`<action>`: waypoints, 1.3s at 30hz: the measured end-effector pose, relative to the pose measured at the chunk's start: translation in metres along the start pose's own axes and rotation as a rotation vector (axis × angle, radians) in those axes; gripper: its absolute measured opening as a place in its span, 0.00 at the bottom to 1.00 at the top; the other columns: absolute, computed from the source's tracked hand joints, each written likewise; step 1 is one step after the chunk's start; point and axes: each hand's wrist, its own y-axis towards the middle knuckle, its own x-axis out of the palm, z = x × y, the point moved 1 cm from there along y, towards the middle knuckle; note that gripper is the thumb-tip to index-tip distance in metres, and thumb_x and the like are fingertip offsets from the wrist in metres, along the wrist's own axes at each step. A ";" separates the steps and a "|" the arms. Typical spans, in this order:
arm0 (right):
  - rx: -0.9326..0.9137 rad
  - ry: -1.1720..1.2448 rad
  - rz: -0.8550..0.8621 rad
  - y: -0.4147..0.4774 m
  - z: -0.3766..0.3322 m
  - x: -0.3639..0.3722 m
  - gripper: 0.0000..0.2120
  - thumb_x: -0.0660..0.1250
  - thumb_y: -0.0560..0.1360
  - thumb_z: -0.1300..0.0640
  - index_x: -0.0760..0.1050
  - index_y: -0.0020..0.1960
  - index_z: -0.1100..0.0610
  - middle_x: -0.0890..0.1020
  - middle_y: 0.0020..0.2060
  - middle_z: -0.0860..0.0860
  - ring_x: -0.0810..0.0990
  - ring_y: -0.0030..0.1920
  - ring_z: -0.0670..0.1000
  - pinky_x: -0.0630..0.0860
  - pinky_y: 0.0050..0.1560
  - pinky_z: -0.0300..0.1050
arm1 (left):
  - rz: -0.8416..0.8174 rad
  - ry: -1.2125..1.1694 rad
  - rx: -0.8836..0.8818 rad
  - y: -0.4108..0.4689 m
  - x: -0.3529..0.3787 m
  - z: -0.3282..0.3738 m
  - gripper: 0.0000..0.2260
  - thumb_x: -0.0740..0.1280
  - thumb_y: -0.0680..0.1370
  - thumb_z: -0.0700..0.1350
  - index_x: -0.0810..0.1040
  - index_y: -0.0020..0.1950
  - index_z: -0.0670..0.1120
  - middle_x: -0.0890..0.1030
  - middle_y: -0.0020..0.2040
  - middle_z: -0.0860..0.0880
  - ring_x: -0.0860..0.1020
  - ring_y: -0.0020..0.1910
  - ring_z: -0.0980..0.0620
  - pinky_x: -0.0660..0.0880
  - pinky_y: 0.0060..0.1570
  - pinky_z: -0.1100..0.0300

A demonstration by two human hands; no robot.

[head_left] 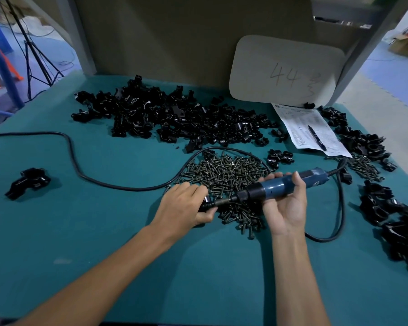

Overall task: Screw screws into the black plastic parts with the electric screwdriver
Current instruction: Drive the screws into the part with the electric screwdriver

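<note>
Left hand [186, 204] is pinching a small black plastic part [206, 203] btwn thumb and fingers, just above the near-left edge of the screw pile [226, 177] on the green bench [104, 231]. Right hand [285, 203] is gripping the blue electric screwdriver [278, 187], fingers wrapped round the barrel, tool lying nearly horizontal w/ its bit pointing left into the held part. Bit tip is prob. sitting on a screw there, but that spot is too dark to tell. Black cord [85, 177] is looping from the tool's rear round the screws and off the bench's left edge. Big heap of black parts [174, 118] is lying behind the screws; more parts [398, 222] are piling at the right edge. One lone part [28, 182] is sitting well apart at far left. A paper sheet [313, 130] w/ a pen [317, 137] on it is lying at back right, below a card marked "44" [285, 71].
</note>
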 end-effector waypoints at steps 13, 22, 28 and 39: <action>0.011 0.019 0.003 0.002 0.001 -0.002 0.14 0.75 0.72 0.53 0.73 0.52 0.55 0.79 0.41 0.51 0.80 0.43 0.50 0.80 0.57 0.52 | 0.009 0.020 -0.002 -0.001 0.004 -0.001 0.15 0.63 0.76 0.56 0.73 0.40 0.45 0.71 0.32 0.51 0.64 0.33 0.52 0.68 0.32 0.56; 0.029 0.043 -0.003 0.004 0.002 -0.006 0.17 0.78 0.70 0.53 0.73 0.53 0.55 0.79 0.42 0.51 0.79 0.44 0.50 0.72 0.69 0.50 | -0.012 0.010 -0.016 -0.001 0.004 0.000 0.14 0.65 0.75 0.55 0.73 0.40 0.45 0.71 0.33 0.52 0.66 0.33 0.51 0.68 0.32 0.57; 0.025 0.009 0.001 0.001 0.002 -0.004 0.15 0.76 0.72 0.52 0.73 0.53 0.54 0.79 0.42 0.51 0.80 0.42 0.50 0.74 0.67 0.50 | -0.016 0.010 -0.013 0.000 0.004 0.000 0.14 0.66 0.75 0.55 0.74 0.40 0.45 0.72 0.33 0.52 0.67 0.32 0.51 0.69 0.32 0.56; 0.014 -0.011 -0.087 -0.005 0.003 0.001 0.10 0.70 0.78 0.47 0.77 0.50 0.53 0.81 0.43 0.49 0.82 0.45 0.48 0.81 0.55 0.46 | -0.074 -0.054 -0.059 -0.001 0.000 0.002 0.15 0.60 0.75 0.58 0.69 0.39 0.46 0.72 0.31 0.52 0.68 0.31 0.51 0.66 0.30 0.58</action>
